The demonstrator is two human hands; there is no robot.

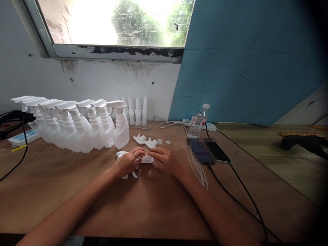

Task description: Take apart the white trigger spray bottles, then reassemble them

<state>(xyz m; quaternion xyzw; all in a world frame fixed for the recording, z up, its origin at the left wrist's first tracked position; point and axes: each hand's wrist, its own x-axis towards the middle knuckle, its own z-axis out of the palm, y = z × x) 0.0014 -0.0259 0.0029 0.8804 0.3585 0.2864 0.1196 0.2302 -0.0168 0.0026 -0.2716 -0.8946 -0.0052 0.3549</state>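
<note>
Both my hands are close together over the middle of the brown table. My left hand (129, 161), with a ring on one finger, has its fingers bent around a white plastic spray part (147, 159). From the right, my right hand (164, 160) touches the same part with its fingertips. Two white spray heads (150, 142) lie just beyond my hands, with small white rings (168, 142) beside them. Small white trigger pieces (134, 174) lie under and below my left hand. What my fingertips pinch is partly hidden.
White spray bottles (79, 131) with heads stand in rows at the left, headless ones (138, 111) by the wall. Right of my hands are thin white tubes (196, 165), a water bottle (198, 123), a phone (217, 150) and black cables. A power strip (24, 137) lies far left.
</note>
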